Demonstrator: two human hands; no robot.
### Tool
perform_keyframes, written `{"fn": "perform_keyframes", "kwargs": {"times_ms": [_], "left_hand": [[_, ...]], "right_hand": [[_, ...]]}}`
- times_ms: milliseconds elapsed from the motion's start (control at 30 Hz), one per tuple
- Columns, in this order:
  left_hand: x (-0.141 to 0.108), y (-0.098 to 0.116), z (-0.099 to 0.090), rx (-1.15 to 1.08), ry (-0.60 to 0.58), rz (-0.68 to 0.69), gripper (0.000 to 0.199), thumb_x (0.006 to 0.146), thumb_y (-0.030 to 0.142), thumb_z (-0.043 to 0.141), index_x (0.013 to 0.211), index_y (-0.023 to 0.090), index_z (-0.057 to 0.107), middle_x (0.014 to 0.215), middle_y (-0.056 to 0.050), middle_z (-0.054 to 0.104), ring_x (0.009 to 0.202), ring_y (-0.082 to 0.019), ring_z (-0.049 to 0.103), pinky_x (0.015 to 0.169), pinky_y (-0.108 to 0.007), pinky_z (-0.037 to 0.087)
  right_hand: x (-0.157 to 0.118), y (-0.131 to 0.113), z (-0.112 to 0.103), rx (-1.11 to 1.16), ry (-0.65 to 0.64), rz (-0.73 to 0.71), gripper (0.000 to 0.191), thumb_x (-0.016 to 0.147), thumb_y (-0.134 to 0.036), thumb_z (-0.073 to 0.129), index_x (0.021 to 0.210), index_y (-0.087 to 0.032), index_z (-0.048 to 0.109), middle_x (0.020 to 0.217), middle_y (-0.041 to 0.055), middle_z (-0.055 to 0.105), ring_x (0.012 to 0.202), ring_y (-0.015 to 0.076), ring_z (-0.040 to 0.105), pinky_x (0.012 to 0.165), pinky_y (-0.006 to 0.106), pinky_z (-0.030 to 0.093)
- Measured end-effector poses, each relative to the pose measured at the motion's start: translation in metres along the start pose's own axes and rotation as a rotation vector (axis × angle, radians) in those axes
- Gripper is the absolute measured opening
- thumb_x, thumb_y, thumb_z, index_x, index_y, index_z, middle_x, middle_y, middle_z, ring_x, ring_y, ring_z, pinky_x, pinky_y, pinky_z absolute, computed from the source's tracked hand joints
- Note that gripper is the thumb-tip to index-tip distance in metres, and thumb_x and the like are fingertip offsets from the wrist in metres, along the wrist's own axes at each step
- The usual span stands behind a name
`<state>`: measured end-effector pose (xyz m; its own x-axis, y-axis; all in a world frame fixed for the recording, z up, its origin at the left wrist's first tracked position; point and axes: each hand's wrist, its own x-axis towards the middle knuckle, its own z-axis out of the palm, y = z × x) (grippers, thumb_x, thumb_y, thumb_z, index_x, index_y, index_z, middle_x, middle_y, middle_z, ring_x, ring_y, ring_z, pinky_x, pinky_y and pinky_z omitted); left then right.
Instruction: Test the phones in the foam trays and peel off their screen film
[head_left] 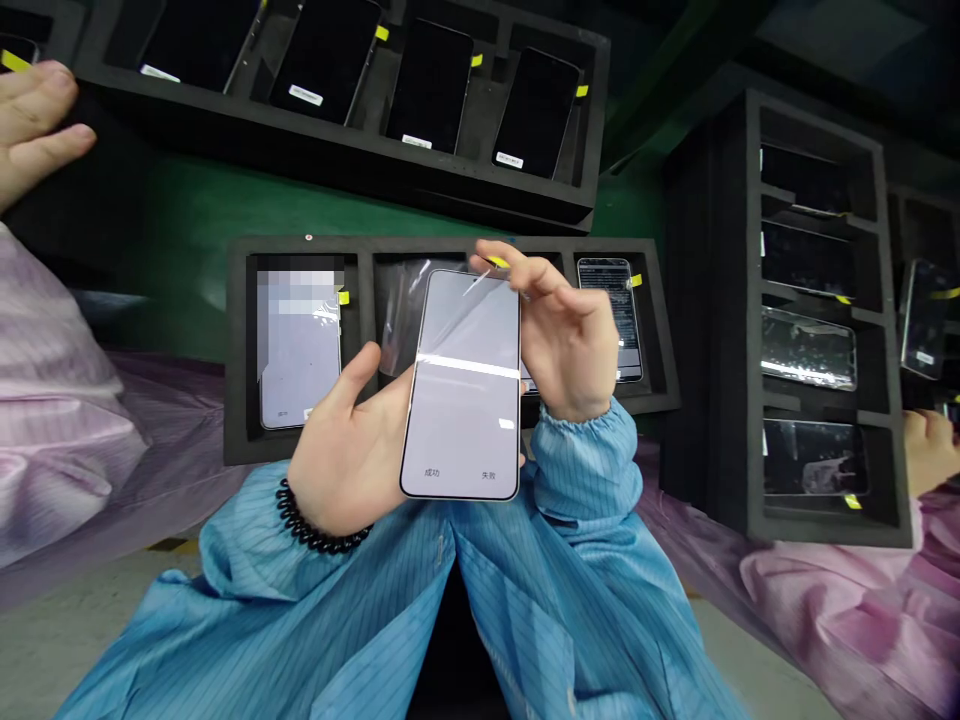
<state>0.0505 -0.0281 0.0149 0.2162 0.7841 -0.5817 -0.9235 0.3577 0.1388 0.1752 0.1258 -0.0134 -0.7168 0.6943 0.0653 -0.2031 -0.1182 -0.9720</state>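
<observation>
A phone with a lit pale screen and two small labels near its bottom edge lies over the palm of my left hand, whose thumb sticks out to the side. Clear film lifts off the upper part of the screen. At the top right corner, the fingertips of my right hand pinch the film by a yellow tab. Below the phone is a dark tray with compartments; a lit phone rests in its left one and another phone in its right one.
Beyond, a long dark tray holds several dark-screened phones with yellow tabs. On the right stands a tall tray stack with several film-covered phones. Other people's hands show at the far left and far right.
</observation>
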Motion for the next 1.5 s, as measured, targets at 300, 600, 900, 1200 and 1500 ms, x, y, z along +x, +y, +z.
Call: {"fn": "perform_keyframes", "kwargs": {"times_ms": [300,600,900,1200,1500], "left_hand": [[0.011,0.004,-0.009,0.028,-0.040,0.038,0.079,0.091,0.074,0.026,0.151,0.024,0.040,0.144,-0.012,0.060,0.139,-0.043,0.050,0.109,-0.070,0.042],[0.029,0.027,-0.025,0.480,0.143,0.496,0.063,0.095,0.047,0.050,0.153,0.024,0.041,0.146,-0.007,0.060,0.143,-0.032,0.048,0.123,-0.048,0.035],[0.009,0.037,-0.047,1.389,0.555,0.802,0.055,0.098,0.051,0.048,0.147,0.026,0.053,0.156,-0.006,0.049,0.148,-0.030,0.039,0.129,-0.043,0.023],[0.004,0.108,-0.093,1.779,0.780,0.955,0.039,0.094,0.046,0.052,0.122,0.023,0.068,0.165,-0.005,0.033,0.158,-0.038,0.012,0.128,-0.059,-0.010],[0.000,0.112,-0.084,1.120,0.649,1.087,0.037,0.096,0.057,0.043,0.096,0.024,0.061,0.139,-0.001,0.060,0.150,-0.035,0.032,0.130,-0.053,0.011]], "right_hand": [[0.003,0.000,-0.009,0.066,0.249,-0.075,0.040,0.090,-0.042,0.036,0.054,-0.027,0.037,0.100,0.0017,0.077,0.124,0.0277,0.063,0.117,0.054,0.042],[-0.047,0.005,-0.035,-0.061,0.376,-0.102,0.034,0.091,-0.030,0.045,0.064,-0.025,0.065,0.079,0.0024,0.073,0.092,0.0234,0.064,0.098,0.042,0.046],[-0.050,0.021,-0.043,-0.108,0.374,0.015,0.032,0.091,-0.032,0.050,0.065,-0.024,0.067,0.078,0.0039,0.073,0.089,0.0239,0.064,0.088,0.039,0.046],[-0.048,0.019,-0.042,-0.133,0.380,0.067,0.031,0.090,-0.034,0.053,0.065,-0.023,0.068,0.077,0.0050,0.072,0.089,0.0252,0.065,0.086,0.040,0.047],[-0.048,0.019,-0.041,-0.135,0.393,0.071,0.031,0.090,-0.035,0.052,0.066,-0.024,0.068,0.077,0.0048,0.072,0.089,0.0256,0.064,0.086,0.041,0.047]]}}
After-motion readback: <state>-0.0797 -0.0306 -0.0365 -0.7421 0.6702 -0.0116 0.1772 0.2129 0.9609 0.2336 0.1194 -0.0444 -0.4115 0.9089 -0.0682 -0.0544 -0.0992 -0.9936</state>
